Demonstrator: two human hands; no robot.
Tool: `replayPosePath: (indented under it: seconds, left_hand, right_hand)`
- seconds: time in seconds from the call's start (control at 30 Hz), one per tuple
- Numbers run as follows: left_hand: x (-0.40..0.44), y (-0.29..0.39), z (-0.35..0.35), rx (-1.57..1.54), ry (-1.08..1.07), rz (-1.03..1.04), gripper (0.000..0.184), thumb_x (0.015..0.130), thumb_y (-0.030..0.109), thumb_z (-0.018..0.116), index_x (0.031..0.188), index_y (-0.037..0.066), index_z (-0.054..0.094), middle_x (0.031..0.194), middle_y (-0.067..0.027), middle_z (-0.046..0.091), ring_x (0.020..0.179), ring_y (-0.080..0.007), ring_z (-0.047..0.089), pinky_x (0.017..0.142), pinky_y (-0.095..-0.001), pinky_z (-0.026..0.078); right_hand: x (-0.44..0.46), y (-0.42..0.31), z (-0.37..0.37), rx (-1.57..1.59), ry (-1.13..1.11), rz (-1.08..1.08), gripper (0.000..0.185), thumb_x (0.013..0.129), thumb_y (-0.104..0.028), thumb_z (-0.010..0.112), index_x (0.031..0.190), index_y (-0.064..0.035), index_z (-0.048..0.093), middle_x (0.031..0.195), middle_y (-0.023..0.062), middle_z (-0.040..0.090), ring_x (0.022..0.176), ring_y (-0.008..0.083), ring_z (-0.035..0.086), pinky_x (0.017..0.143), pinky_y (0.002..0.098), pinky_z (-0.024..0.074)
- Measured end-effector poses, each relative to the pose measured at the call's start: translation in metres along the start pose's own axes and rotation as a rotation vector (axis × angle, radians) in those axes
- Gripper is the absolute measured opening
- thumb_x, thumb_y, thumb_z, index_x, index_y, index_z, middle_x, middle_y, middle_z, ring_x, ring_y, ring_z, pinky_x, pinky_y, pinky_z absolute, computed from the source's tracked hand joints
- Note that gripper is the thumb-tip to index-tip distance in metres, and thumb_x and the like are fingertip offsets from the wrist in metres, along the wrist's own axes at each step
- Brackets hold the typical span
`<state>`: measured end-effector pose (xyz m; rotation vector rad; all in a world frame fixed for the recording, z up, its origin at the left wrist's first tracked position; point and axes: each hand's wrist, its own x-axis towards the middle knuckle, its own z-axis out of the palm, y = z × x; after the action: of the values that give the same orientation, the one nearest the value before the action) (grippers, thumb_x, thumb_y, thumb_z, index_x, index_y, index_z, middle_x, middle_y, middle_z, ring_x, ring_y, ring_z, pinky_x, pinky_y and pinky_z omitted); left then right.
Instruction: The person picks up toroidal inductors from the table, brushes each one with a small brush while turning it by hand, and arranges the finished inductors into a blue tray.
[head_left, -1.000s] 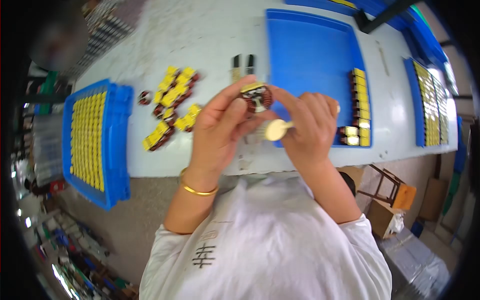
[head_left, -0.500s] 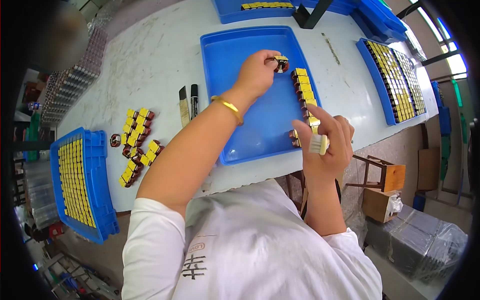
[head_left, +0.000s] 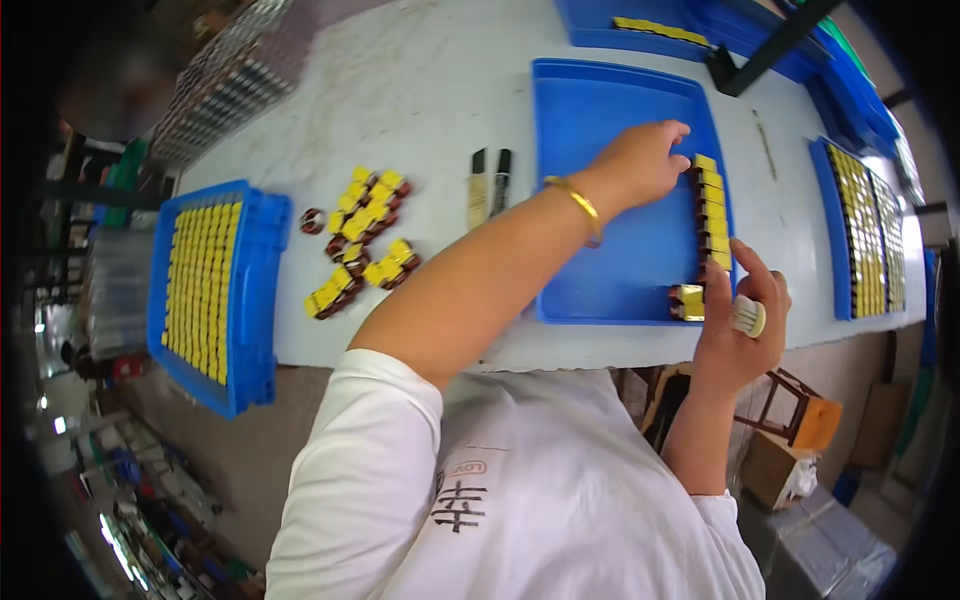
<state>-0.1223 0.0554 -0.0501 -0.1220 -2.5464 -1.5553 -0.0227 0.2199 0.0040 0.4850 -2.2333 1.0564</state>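
Beneath both hands spread a pale worktable point(head_left: 430, 100), with a stack of gridded panels point(head_left: 225, 85) across it, beyond the left elbow. Largest on the table was a shallow blue tray point(head_left: 570, 120), directly under the left hand point(head_left: 640, 165). Well to the left of both hands sat a blue crate point(head_left: 262, 250) carrying ranks of yellow-topped pieces, and to the right of the right hand point(head_left: 742, 325) a filled tray point(head_left: 832, 215) of similar pieces. Past the fingers, a dark bracket point(head_left: 770, 50) rose between the blue tray and more blue trays behind. The left forearm crossed over the blue tray's near left edge, hiding part of it. Its hand hung close to the far end of a row of coils point(head_left: 712, 205), thumb and forefinger slightly parted, seemingly holding nothing. That row stood along the tray's right side; the right hand covered its near end, thumb and forefinger spread wide, the other fingers curled round a small brush point(head_left: 750, 316). Just left of the right thumb lay a short coil group point(head_left: 688, 300). Left of the left forearm were a loose coil cluster point(head_left: 365, 210), a flat tool point(head_left: 478, 190) and a black marker point(head_left: 501, 180); smaller were one stray coil point(head_left: 313, 220) and the left wrist's gold bracelet point(head_left: 583, 205).
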Motion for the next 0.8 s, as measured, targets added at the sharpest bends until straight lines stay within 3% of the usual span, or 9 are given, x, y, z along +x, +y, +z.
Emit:
replayPosePath:
  seconds: [0.1,0.23,0.33,0.43,0.5,0.53,0.63,0.73,0.8]
  left_hand:
    - [-0.04,-0.007,-0.082,0.326,0.066,0.122,0.04,0.083,0.023,0.067,0.116,0.002,0.06,0.111,-0.0177,0.063,0.107,-0.0312,0.058,0.092,-0.0379,0.046]
    - [-0.116,-0.019,-0.171,0.975,0.207,-0.294,0.037,0.079,0.029,0.072,0.103,0.003,0.063,0.105,-0.0142,0.063,0.101,-0.03,0.057,0.094,-0.042,0.041]
    - [-0.147,-0.026,-0.185,1.158,0.083,-0.461,0.036,0.078,0.029,0.072,0.102,0.004,0.062,0.103,-0.012,0.064,0.099,-0.0287,0.057,0.1,-0.0469,0.032]
    - [-0.15,-0.035,-0.192,1.122,0.039,-0.433,0.039,0.078,0.029,0.072,0.105,0.003,0.061,0.101,-0.0116,0.064,0.098,-0.0293,0.057,0.106,-0.0491,0.02]
    - [-0.156,-0.032,-0.196,1.01,0.17,-0.27,0.039,0.081,0.025,0.07,0.112,0.003,0.06,0.104,-0.0112,0.064,0.101,-0.0258,0.059,0.105,-0.0462,0.027]
    - [-0.157,-0.028,-0.197,0.949,0.233,-0.186,0.04,0.082,0.023,0.07,0.115,0.003,0.059,0.105,-0.011,0.064,0.102,-0.024,0.059,0.104,-0.0448,0.03]
    - [-0.168,0.002,-0.19,-0.146,0.331,-0.304,0.043,0.088,0.014,0.064,0.127,0.002,0.053,0.116,-0.0122,0.061,0.11,-0.0232,0.059,0.096,-0.0396,0.046]
    - [-0.184,0.016,-0.166,-0.877,0.337,-0.082,0.051,0.091,0.012,0.061,0.137,0.0,0.042,0.125,-0.0134,0.055,0.114,-0.0264,0.057,0.088,-0.0336,0.056]
    - [-0.193,0.017,-0.153,-1.078,0.298,-0.035,0.055,0.091,0.016,0.061,0.138,-0.001,0.038,0.128,-0.0141,0.052,0.116,-0.0302,0.056,0.09,-0.0356,0.056]
  right_hand:
    - [0.001,-0.005,0.014,0.044,-0.031,-0.052,0.035,0.066,-0.011,0.084,0.097,-0.0072,0.07,0.06,-0.0018,0.039,0.059,0.0123,0.04,0.066,0.0266,0.0334]
    - [0.001,-0.017,0.034,0.06,-0.066,-0.15,0.039,0.061,-0.015,0.086,0.096,-0.0094,0.069,0.061,-0.0017,0.039,0.059,0.0143,0.041,0.066,0.027,0.0326]
    - [0.0,-0.033,0.05,0.105,-0.112,-0.187,0.041,0.059,-0.02,0.087,0.094,-0.0111,0.069,0.061,-0.0018,0.04,0.059,0.0153,0.042,0.065,0.028,0.0316]
    - [0.002,-0.046,0.066,0.145,-0.168,-0.251,0.04,0.06,-0.029,0.085,0.092,-0.0112,0.069,0.064,-0.0017,0.042,0.062,0.0153,0.044,0.066,0.0289,0.0308]
    - [0.005,-0.056,0.071,0.177,-0.219,-0.286,0.041,0.061,-0.034,0.084,0.091,-0.011,0.069,0.066,-0.0016,0.043,0.063,0.0155,0.045,0.067,0.0297,0.031]
    - [0.007,-0.058,0.071,0.187,-0.253,-0.292,0.032,0.069,-0.032,0.079,0.088,-0.0101,0.067,0.067,-0.0006,0.044,0.064,0.0165,0.045,0.068,0.0309,0.0313]
    - [0.011,-0.054,0.079,0.276,-0.328,-0.287,0.018,0.084,-0.025,0.067,0.08,-0.0077,0.062,0.066,0.0019,0.047,0.065,0.0189,0.046,0.07,0.0333,0.0321]
    - [0.012,-0.064,0.093,0.29,-0.322,-0.087,0.021,0.089,-0.017,0.057,0.072,-0.0061,0.056,0.063,0.0038,0.049,0.064,0.0206,0.047,0.068,0.0354,0.0328]
    - [0.013,-0.072,0.1,0.317,-0.307,-0.014,0.023,0.088,-0.016,0.059,0.068,-0.0062,0.054,0.061,0.0036,0.048,0.062,0.0211,0.047,0.067,0.0362,0.0334]
